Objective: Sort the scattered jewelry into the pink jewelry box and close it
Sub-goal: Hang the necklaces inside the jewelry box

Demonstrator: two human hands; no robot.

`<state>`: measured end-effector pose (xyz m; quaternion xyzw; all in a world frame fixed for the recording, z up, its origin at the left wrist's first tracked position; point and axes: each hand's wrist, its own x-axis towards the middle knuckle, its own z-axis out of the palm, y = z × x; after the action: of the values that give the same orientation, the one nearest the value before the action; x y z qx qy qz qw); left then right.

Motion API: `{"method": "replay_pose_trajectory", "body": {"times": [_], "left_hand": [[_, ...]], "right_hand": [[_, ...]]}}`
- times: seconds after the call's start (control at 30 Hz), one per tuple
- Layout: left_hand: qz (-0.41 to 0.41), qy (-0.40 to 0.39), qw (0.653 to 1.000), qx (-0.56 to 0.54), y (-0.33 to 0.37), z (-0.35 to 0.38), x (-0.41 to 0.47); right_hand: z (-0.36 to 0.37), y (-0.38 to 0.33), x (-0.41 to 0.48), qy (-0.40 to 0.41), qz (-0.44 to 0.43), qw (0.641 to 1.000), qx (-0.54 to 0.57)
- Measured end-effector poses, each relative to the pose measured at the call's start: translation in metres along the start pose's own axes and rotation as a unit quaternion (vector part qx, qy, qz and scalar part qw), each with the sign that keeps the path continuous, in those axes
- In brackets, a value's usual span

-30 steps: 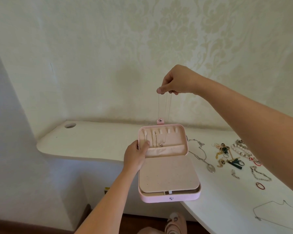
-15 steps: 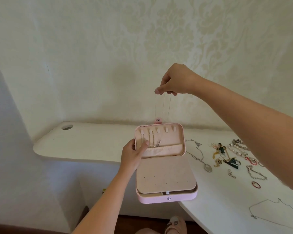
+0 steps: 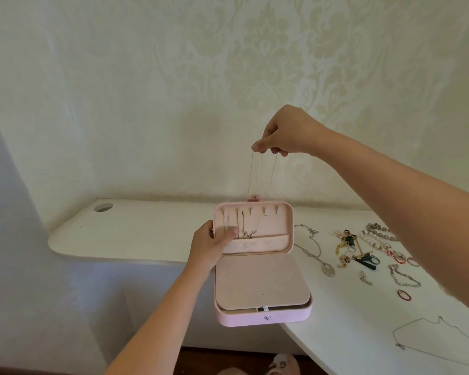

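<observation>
Head view.
Pink jewelry box (image 3: 263,318): open, lid (image 3: 282,226) gripped at 9 o'clock by the left hand (image 3: 211,244), held upright for hanging.
Necklace (image 3: 249,234): pinched by the right hand (image 3: 284,133) at 12 o'clock, dangled plumb for hooking inside the lid.
Scattered jewelry (image 3: 377,253): laid on tabletop (image 3: 146,234), 3 o'clock.

There is only one wide-angle view, from the person's head. It looks forward and slightly down, near the white desk (image 3: 146,234), facing the patterned wall (image 3: 255,63).

Pink jewelry box (image 3: 263,319), beige lining; cream damask wallpaper (image 3: 268,50); white table (image 3: 136,231); red ring (image 3: 404,295)
</observation>
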<state>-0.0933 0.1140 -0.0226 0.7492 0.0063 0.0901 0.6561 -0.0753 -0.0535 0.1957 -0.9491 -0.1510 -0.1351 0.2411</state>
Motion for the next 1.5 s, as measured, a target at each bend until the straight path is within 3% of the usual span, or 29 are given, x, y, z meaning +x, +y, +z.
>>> {"method": "replay_pose_trajectory", "body": {"times": [0.2, 0.5, 1.5], "left_hand": [[-0.071, -0.024, 0.996, -0.042, 0.01, 0.0, 0.001], [-0.197, 0.006, 0.977, -0.082, 0.02, 0.008, 0.004], [-0.2, 0.011, 0.975, -0.1, 0.016, 0.014, 0.002]], "right_hand": [[-0.003, -0.003, -0.004, 0.003, -0.003, 1.0, 0.0], [0.004, 0.0, -0.011, -0.013, -0.004, 1.0, 0.007], [0.017, 0.004, -0.02, -0.05, -0.024, 0.997, 0.049]]}}
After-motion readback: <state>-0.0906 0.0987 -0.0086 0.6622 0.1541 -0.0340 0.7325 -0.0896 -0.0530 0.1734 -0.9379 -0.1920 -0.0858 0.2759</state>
